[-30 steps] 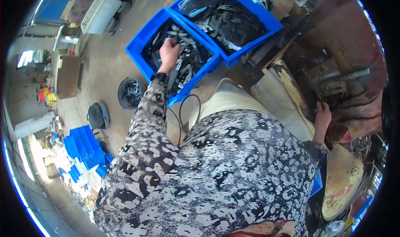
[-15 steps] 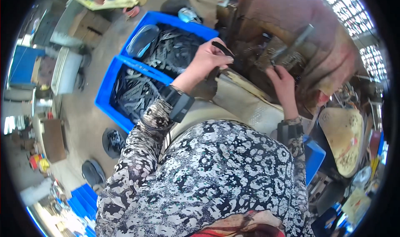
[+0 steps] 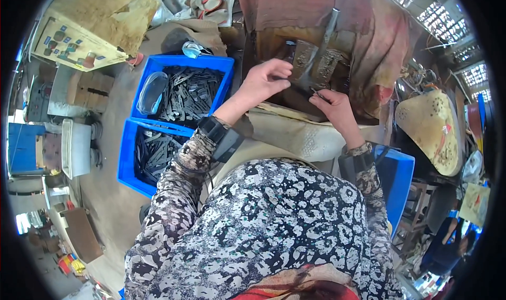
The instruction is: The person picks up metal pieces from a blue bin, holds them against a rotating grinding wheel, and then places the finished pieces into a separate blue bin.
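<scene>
The left hand (image 3: 262, 82) pinches a thin dark metal strip at the rusty grey press die (image 3: 311, 68); the right hand (image 3: 333, 106), just beside the die, grips another strip. Fingers should stay outside the die.

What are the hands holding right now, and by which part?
The right hand pinches a thin dark metal strip by its near end. The left hand rests fingers on the metal block of the machine; whether it grips anything cannot be told.
</scene>
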`<state>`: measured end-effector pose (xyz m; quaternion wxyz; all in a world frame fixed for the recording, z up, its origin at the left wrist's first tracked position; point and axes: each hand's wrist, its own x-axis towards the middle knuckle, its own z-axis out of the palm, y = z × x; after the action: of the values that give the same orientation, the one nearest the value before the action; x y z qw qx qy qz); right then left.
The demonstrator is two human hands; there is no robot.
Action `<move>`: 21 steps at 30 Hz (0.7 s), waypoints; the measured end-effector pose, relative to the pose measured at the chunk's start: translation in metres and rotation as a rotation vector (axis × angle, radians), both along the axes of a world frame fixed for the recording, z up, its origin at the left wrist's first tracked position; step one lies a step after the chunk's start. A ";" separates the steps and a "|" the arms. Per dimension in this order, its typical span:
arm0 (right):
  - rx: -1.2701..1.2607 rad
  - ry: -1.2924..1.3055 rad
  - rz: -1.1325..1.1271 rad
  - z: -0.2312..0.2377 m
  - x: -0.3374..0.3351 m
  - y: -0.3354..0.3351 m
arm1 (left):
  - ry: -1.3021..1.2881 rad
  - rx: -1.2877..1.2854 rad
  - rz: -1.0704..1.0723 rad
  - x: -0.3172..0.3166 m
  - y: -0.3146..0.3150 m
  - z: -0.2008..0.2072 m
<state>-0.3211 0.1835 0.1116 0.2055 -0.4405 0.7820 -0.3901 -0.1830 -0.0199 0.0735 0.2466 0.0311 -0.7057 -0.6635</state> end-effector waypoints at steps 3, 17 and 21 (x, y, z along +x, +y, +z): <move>0.044 0.113 0.045 0.006 -0.004 0.000 | -0.010 -0.511 0.000 -0.004 0.002 0.001; 0.049 -0.171 -0.315 -0.072 -0.059 0.033 | -0.253 -0.829 0.262 -0.023 -0.001 -0.033; 0.140 -0.079 -0.372 -0.073 -0.055 0.032 | -0.318 -0.871 0.282 -0.031 0.002 -0.051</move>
<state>-0.3757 0.2152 0.0388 0.1904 -0.2574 0.8665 -0.3830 -0.2144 -0.0176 0.0223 0.2132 0.1215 -0.9357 -0.2535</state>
